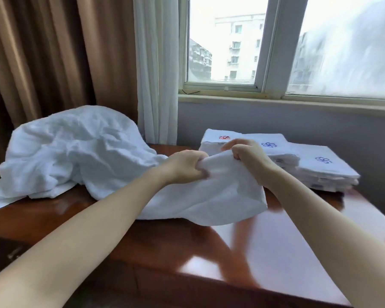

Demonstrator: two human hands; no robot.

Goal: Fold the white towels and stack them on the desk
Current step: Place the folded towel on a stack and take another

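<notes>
Daylight from a window [291, 45] falls on a glossy reddish-brown wooden desk [265, 252] with brown curtains [42, 54] behind its far left corner. At the desk's middle, both hands grip the gathered top edge of one soft white terry towel [209, 196], lifted while its lower part rests on the wood. The left hand [185, 166] and the right hand [249, 156] are fisted tight on the cloth, close together. A crumpled heap of white towels [71, 152] covers the far left edge. Stacks of folded white towels with blue and red embroidered logos [316, 170] sit along the far right edge.
</notes>
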